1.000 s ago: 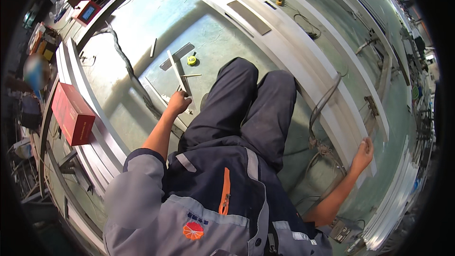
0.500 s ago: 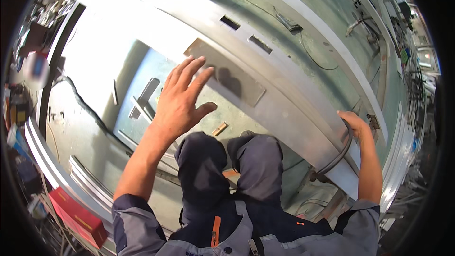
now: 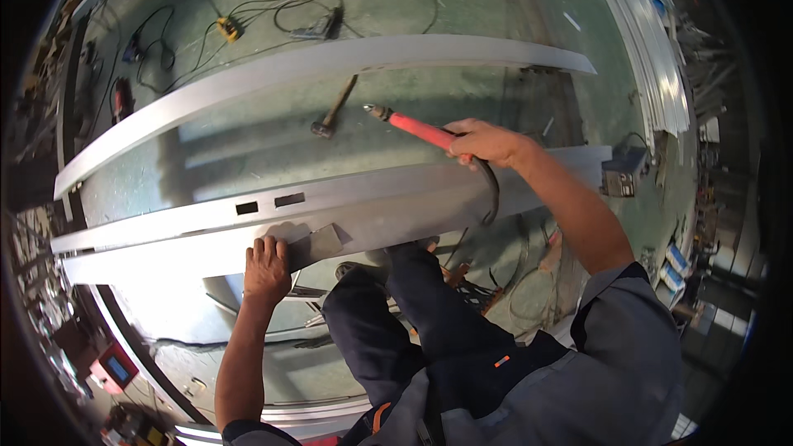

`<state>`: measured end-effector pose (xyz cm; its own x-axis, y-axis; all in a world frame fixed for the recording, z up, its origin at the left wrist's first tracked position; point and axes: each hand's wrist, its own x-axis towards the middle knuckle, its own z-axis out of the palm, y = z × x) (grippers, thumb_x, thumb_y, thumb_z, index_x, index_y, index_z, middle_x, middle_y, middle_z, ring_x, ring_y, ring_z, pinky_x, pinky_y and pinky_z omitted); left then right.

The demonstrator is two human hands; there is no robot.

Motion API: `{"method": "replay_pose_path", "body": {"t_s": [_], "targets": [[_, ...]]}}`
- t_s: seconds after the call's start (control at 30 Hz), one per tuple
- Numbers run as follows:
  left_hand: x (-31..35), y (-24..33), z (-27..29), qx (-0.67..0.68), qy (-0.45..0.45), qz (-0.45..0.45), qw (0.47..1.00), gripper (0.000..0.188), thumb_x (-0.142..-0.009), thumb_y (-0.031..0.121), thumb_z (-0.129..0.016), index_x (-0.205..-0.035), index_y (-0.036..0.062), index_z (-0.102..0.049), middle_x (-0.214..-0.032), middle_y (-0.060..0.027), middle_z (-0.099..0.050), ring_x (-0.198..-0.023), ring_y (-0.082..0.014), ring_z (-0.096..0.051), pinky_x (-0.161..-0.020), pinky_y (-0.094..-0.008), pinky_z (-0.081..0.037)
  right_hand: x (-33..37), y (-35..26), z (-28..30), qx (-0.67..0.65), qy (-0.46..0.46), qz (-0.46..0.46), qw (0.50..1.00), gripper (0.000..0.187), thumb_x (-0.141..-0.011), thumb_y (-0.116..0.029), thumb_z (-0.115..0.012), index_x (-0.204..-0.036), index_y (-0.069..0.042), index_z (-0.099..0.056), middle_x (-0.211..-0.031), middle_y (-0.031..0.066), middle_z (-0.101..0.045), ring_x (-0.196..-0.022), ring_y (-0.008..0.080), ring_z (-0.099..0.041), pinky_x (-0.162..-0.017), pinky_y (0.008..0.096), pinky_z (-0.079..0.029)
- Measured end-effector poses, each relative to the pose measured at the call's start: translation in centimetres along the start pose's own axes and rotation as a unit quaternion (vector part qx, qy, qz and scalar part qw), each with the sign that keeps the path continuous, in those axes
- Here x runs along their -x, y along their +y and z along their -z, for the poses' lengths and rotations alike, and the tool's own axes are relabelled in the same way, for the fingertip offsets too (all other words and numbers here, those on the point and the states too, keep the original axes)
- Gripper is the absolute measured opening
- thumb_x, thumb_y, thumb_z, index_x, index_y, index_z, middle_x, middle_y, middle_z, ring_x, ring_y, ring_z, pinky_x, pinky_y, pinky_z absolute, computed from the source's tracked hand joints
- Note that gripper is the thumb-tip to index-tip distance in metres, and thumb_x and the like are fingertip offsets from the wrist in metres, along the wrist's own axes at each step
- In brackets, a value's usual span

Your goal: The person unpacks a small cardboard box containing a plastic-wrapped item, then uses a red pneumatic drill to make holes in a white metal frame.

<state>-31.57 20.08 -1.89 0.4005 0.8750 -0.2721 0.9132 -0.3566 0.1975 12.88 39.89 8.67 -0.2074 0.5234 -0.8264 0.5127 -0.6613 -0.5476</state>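
In my right hand (image 3: 487, 145) is a red-handled torch (image 3: 421, 129) with a metal nozzle, pointing left and away from me. Its black cable loops down from behind my fingers. My left hand (image 3: 267, 268) is bent over the near edge of the wide silver metal beam (image 3: 405, 207). Its fingers press together on the left end of a small flat metal plate (image 3: 320, 244), which lies against the beam. The thumb side rests by the plate, and the fingertips' exact hold is partly hidden. Two dark rectangular slots (image 3: 289, 200) pierce the beam's upper strip.
Farther off, a second curved-looking beam (image 3: 330, 56) runs across. A hammer (image 3: 334, 107) lies on the green floor between the beams. Cables and a power strip (image 3: 230, 29) lie beyond. Stacked metal profiles (image 3: 640, 49) stand at right, near a dark box (image 3: 624, 170).
The view has turned. My left hand has come down from the air onto the plate. My right hand has lifted the torch above the beam, its nozzle now in sight.
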Motion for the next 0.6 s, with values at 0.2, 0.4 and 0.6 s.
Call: {"method": "replay_pose_path", "body": {"t_s": [0.2,0.4,0.6], "targets": [[1.2,1.1,0.5,0.235,-0.171,0.141,0.947,0.023,-0.088,0.0,-0.053,-0.11,-0.0025,-0.059,-0.104,-0.028,-0.064,-0.099,-0.0502,-0.063,-0.083,-0.0557,-0.051,20.6,7.8,-3.0,-0.357,-0.022,0.091,0.929,0.048,-0.081,-0.004,-0.063,-0.127,0.004,-0.056,-0.092,0.008,-0.061,-0.07,0.0159,-0.062,-0.061,0.0317,-0.054],[7.9,1.6,-3.3,0.537,-0.217,0.315,0.752,0.033,-0.076,0.008,-0.07,-0.107,-0.004,-0.068,-0.088,-0.0124,-0.072,-0.077,-0.0239,-0.07,-0.067,-0.0405,-0.057,36.4,12.1,-3.1,-0.491,0.187,0.191,0.829,0.047,-0.092,-0.037,-0.07,-0.12,-0.002,-0.055,-0.086,0.0088,-0.065,-0.065,0.0181,-0.066,-0.055,0.0331,-0.054],[9.1,5.9,7.6,0.404,-0.339,0.209,0.824,0.027,-0.081,0.002,-0.062,-0.106,-0.0074,-0.067,-0.084,-0.0181,-0.072,-0.07,-0.0304,-0.072,-0.064,-0.043,-0.06,54.5,15.1,0.5,-0.529,0.438,0.285,0.668,0.054,-0.107,-0.051,-0.046,-0.13,-0.003,-0.056,-0.074,-0.0001,-0.055,-0.059,0.0106,-0.057,-0.051,0.0244,-0.047]]}}
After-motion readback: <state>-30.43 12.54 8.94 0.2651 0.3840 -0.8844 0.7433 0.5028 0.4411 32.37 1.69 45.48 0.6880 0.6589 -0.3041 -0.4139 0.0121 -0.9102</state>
